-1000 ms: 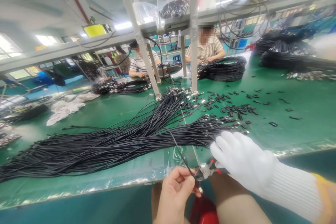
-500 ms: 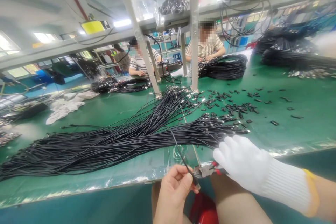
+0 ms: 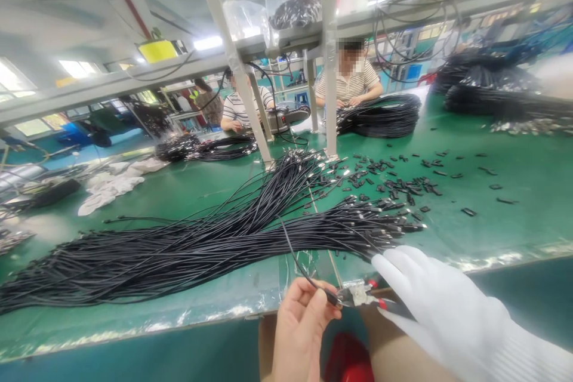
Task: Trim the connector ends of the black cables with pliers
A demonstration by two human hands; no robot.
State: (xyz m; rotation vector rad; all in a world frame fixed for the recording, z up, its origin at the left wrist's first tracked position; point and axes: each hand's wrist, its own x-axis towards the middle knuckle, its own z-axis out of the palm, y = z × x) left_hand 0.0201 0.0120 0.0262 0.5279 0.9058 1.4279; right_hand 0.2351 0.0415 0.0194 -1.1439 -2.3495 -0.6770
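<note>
Black cable (image 3: 292,253) — curved; pliers (image 3: 359,294) — at its end

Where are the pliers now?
In the head view, low and right of centre, the pliers are in the gloved right hand, jaws by the cable end the left hand holds.

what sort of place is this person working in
Probably a cable assembly workshop or factory: long black cables lie in bundles on a green worktable, small black pieces are scattered near their ends, and a co-worker in a striped top is across the table.
</note>
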